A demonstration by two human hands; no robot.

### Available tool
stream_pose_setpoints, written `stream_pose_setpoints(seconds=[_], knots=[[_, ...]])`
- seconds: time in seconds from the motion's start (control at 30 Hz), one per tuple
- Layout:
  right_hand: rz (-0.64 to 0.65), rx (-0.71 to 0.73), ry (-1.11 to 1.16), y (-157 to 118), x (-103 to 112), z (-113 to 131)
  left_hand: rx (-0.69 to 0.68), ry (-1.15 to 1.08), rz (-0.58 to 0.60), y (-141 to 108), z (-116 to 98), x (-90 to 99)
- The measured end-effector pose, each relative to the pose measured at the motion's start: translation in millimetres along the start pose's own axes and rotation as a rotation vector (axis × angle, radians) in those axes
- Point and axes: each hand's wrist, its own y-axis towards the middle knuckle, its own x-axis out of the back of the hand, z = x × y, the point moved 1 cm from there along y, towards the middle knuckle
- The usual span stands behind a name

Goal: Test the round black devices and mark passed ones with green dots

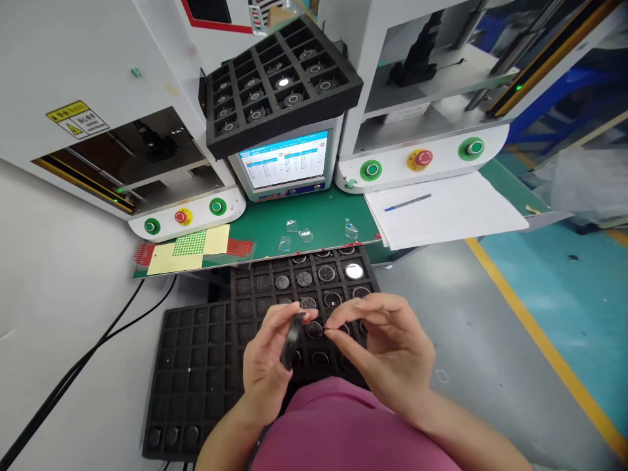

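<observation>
My left hand [267, 360] grips a round black watch case [293, 341] by its edge, tilted so that it shows nearly side-on. To its right, my right hand [387, 347] has thumb and forefinger pinched on a tiny red piece [325, 329], which looks like a sticker; its exact shape is too small to tell. The two hands are apart, above a black foam tray [255, 282] whose compartments hold several round dark cases, one with a bright reflection [354, 271]. The hands hide part of this tray.
Another black tray [196, 373] lies lower left. A filled tray [289, 124] leans above the screen [289, 163], between two white press machines with green and red buttons. On the green bench [265, 226] lie red and green sticker sheets [190, 243], clear film scraps, papers [451, 216] and a pen [409, 202].
</observation>
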Motion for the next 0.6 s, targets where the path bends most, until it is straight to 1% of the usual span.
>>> stream_pose_setpoints(seconds=[0.13, 0.3, 0.37, 0.47, 0.5, 0.6], knots=[[0.037, 0.076, 0.007, -2.9, -1.1, 1.4, -0.076, 0.084, 0.077, -5.1, 0.9, -4.2], [-0.017, 0.104, 0.025, -3.9, -1.4, 5.0, -0.186, 0.195, 0.119, -6.9, 2.1, -6.5], [-0.066, 0.125, 0.03, -3.6, -2.1, 5.8, -0.241, 0.248, 0.132, -6.8, 2.0, -6.4], [-0.148, 0.115, 0.007, -3.3, -2.5, 5.1, -0.279, 0.285, 0.141, -5.8, 1.8, -6.4], [-0.154, 0.102, 0.006, -3.5, -2.6, 4.6, -0.282, 0.286, 0.141, -5.3, 1.8, -6.5], [-0.121, 0.075, 0.013, -4.3, -2.7, 3.7, -0.292, 0.288, 0.135, -3.9, 2.2, -7.0]])
